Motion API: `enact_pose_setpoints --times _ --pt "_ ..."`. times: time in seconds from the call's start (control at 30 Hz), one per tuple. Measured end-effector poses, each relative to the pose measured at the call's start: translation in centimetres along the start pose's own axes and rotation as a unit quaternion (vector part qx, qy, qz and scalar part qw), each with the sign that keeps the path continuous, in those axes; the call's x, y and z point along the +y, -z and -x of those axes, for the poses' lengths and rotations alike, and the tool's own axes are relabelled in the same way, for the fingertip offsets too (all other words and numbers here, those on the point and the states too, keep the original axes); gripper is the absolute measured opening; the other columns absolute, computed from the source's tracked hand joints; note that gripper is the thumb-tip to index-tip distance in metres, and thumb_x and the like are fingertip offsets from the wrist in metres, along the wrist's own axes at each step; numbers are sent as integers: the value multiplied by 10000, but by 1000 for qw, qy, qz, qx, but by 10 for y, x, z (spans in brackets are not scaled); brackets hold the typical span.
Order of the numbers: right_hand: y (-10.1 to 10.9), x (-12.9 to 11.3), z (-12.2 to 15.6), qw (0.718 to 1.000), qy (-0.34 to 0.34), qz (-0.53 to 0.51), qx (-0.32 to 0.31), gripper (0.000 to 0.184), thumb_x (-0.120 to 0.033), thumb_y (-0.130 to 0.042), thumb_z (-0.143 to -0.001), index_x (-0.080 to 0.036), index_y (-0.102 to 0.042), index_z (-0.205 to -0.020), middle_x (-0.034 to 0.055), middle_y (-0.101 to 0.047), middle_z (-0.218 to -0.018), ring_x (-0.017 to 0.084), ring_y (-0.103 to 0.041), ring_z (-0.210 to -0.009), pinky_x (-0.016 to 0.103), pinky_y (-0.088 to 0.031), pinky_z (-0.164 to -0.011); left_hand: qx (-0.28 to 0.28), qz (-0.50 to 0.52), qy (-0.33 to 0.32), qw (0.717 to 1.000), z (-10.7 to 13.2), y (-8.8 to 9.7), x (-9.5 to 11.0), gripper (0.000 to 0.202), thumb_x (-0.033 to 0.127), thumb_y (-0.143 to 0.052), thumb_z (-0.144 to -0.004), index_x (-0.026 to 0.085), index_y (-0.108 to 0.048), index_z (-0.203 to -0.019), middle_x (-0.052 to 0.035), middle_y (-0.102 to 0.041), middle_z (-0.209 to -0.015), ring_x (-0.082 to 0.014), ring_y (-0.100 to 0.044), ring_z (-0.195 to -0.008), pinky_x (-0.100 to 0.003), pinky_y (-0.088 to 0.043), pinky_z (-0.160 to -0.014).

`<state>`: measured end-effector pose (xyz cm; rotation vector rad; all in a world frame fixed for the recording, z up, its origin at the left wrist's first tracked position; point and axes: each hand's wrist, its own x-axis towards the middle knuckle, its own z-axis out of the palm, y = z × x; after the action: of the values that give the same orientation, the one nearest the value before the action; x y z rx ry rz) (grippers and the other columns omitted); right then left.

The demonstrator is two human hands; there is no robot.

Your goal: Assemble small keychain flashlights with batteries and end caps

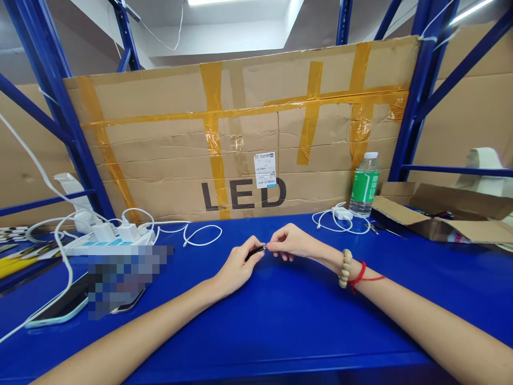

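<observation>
Both of my hands meet over the middle of the blue table. My left hand pinches a small dark object, thin and short, too small to name. My right hand pinches the other end of it, fingers curled together. A bead bracelet and a red string circle my right wrist. Both forearms rest low over the table.
A taped cardboard sheet marked LED stands behind. A power strip with white chargers and cables lies left, with phones in front. A water bottle, a white charger and an open cardboard box sit right. Blue rack posts flank the table.
</observation>
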<state>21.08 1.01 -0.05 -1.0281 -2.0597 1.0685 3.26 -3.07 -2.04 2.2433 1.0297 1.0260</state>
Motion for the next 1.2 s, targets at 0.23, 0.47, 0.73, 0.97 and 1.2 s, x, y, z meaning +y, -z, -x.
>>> enact_pose_setpoints --times 0.23,0.47,0.73,0.97,1.2 --pt "4 1 5 992 53 38 -108 298 -398 -561 -756 -117 -621 -677 -24 -551 -511 46 -499 -383 133 -391 -341 -44 -28 -40 998 1 0 1 106 216 -394 -881 184 -490 -854 2 -613 -860 -129 -554 -773 -229 -392 -710" --pt "1 -3 9 988 72 66 -121 367 -432 -490 -809 -116 -584 -648 -22 -526 -492 46 -492 -379 128 -394 -343 -30 -46 -52 997 2 1 -3 107 210 -396 -884 187 -498 -860 -8 -625 -892 -138 -576 -813 -234 -409 -742" --pt "-2 -3 9 991 17 54 -122 462 -537 -496 -770 -110 -586 -618 -14 -528 -486 49 -478 -354 143 -392 -326 -33 -80 -64 994 0 2 -5 132 199 -397 -881 184 -522 -839 -9 -627 -863 -137 -572 -791 -234 -416 -732" --pt "-6 16 1 990 10 48 -135 487 -557 -462 -786 -117 -619 -648 -18 -529 -500 30 -440 -340 130 -343 -310 -64 -153 -77 983 -4 8 -14 144 194 -404 -882 181 -541 -838 -22 -634 -864 -164 -567 -830 -289 -402 -799" --pt "-6 19 -2 987 4 -6 -163 495 -575 -481 -767 -115 -645 -684 -22 -519 -515 25 -432 -362 131 -286 -312 -60 -108 -102 987 -4 12 -18 146 194 -430 -884 159 -560 -941 -51 -638 -956 -149 -591 -897 -235 -434 -800"
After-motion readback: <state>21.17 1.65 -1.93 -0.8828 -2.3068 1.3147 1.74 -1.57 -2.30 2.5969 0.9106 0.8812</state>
